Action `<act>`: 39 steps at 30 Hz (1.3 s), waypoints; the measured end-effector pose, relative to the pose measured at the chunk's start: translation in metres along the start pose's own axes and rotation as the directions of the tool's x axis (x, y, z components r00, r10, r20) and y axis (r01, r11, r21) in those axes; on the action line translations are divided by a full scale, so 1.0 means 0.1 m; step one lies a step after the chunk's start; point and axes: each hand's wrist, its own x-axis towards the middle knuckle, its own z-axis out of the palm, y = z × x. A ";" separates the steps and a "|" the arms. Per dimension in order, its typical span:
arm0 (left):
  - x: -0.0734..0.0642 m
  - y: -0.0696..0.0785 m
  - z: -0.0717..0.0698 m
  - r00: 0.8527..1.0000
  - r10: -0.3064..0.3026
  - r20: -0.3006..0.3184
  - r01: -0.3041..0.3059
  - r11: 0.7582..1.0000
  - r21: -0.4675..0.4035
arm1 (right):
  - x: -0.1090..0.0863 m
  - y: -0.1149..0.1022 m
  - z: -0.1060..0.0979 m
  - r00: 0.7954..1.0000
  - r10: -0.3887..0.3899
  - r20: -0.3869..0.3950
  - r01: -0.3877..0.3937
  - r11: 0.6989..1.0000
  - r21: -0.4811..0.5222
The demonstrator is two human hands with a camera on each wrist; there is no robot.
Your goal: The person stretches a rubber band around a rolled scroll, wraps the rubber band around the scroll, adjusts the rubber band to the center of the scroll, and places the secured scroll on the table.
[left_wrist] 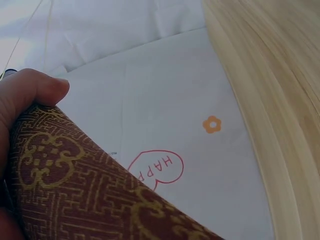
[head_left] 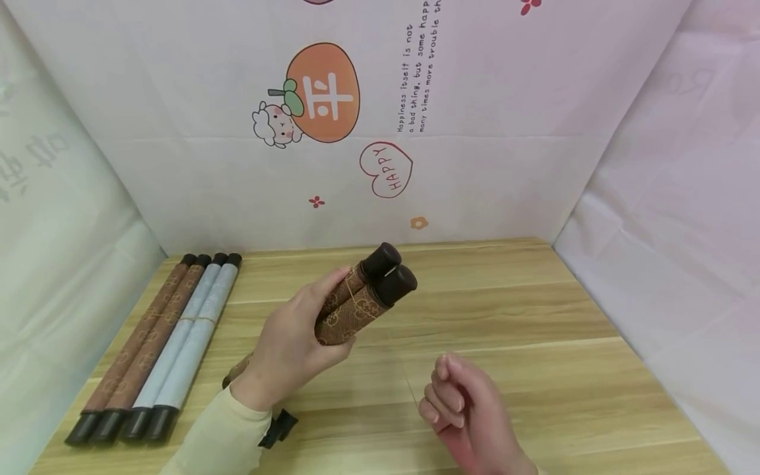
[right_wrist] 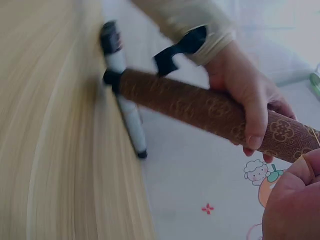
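My left hand (head_left: 291, 346) grips a pair of brown hanging scrolls (head_left: 350, 316) side by side, their black end knobs pointing up and away to the right. Gold patterning covers the brown cloth, seen close up on the scroll (left_wrist: 75, 185) in the left wrist view. A thin tan cord (head_left: 359, 303) goes round the pair near the knobs. To the right, my right hand (head_left: 469, 412) has its fingers curled, pinching the loose cord (right_wrist: 306, 165). Thin lines of the cord (left_wrist: 48, 35) run up from the scrolls in the left wrist view.
On the left of the wooden table (head_left: 505, 316) lie two more brown scrolls (head_left: 145, 336) and two pale blue scrolls (head_left: 196, 336), side by side with a cord across them. White printed cloth (head_left: 475, 132) stands behind and at both sides.
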 end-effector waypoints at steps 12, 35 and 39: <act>-0.03 0.04 0.05 0.959 0.278 -0.058 -0.279 0.960 -0.018 | 0.21 -0.06 0.08 0.983 0.116 0.145 -0.182 0.759 0.625; -0.13 0.08 0.01 0.944 0.328 0.025 -0.329 0.940 0.088 | 0.27 -0.22 0.05 0.993 0.067 0.093 -0.077 0.991 0.112; -0.14 0.07 -0.01 0.939 0.343 0.036 -0.345 0.932 0.114 | 0.30 -0.25 0.05 0.990 0.084 0.109 -0.088 0.996 0.033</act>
